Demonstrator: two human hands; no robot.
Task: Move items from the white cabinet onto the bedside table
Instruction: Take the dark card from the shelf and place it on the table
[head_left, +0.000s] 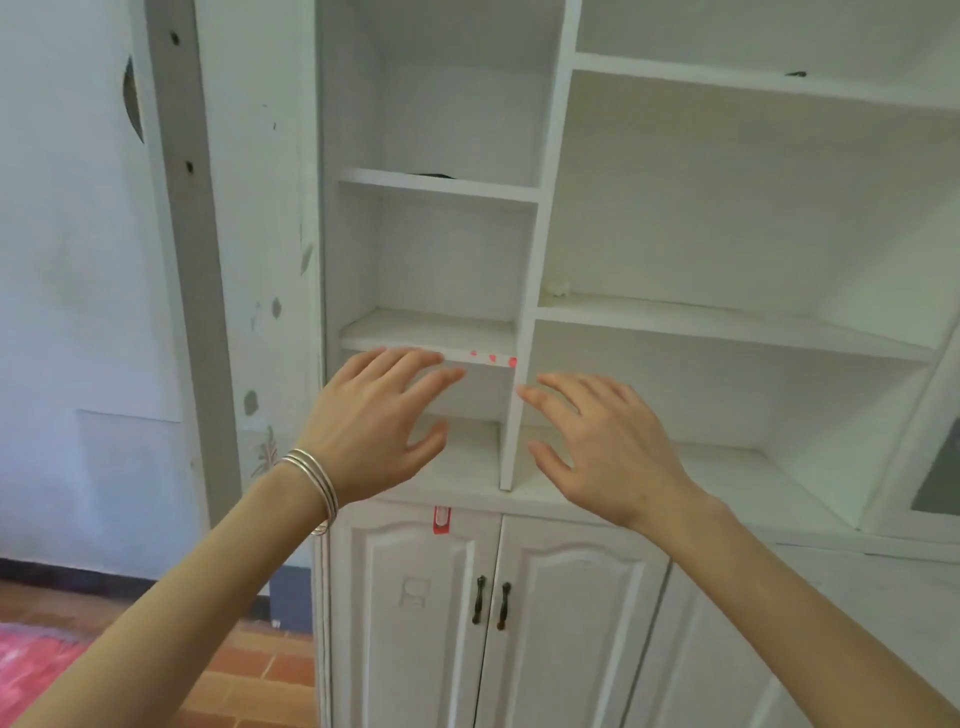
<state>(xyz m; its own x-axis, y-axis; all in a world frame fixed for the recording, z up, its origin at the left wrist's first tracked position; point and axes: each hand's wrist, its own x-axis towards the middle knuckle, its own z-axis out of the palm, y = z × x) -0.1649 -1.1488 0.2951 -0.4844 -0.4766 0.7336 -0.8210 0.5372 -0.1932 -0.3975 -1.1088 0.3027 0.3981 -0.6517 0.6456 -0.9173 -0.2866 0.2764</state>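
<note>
The white cabinet (535, 270) fills the view, with open shelves above and closed doors below. No item stands on the shelves that I can see, apart from a thin dark edge (428, 176) on the upper narrow shelf and a small dark mark (796, 74) on the top right shelf. My left hand (382, 421), with silver bangles on the wrist, hovers palm down with fingers spread before the lowest narrow shelf. My right hand (597, 441) is held the same way, just right of the vertical divider (514, 431). Both hands hold nothing. The bedside table is not in view.
Two lower doors with dark handles (491, 600) are closed. A red sticker (441, 519) sits above the left door. A grey door frame (192, 260) and pale wall stand at left. Brick-tiled floor and a red rug (36, 670) lie at lower left.
</note>
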